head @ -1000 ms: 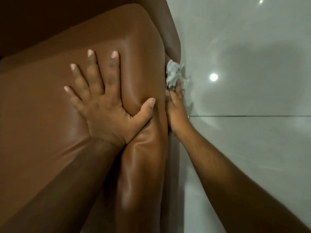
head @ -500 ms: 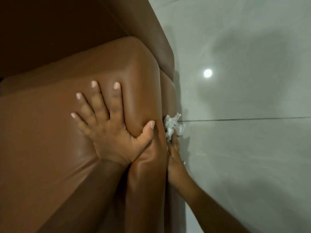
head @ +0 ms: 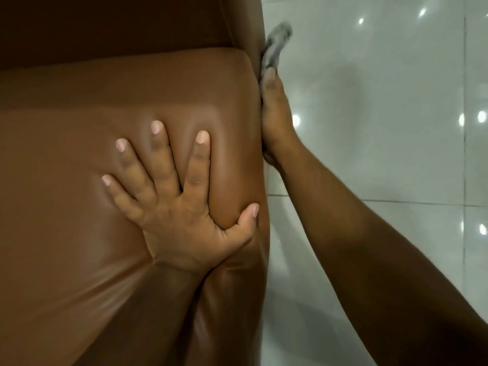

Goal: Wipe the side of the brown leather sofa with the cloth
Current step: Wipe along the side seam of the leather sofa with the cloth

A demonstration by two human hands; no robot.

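The brown leather sofa [head: 79,180] fills the left and middle of the head view, its arm seen from above. My left hand [head: 179,202] lies flat on top of the arm, fingers spread, thumb hooked over the right edge. My right hand [head: 274,114] presses against the sofa's outer side, just over that edge. A crumpled white-grey cloth [head: 276,46] sticks out beyond its fingertips, blurred, held against the side. The sofa's side surface itself is mostly hidden from this angle.
Glossy pale floor tiles [head: 383,128] with bright light reflections cover the right half of the view. A darker sofa back [head: 118,19] rises at the top left.
My right hand with the cloth has slid further forward along the sofa's side, away from me. My left hand stays pressed flat on the arm.
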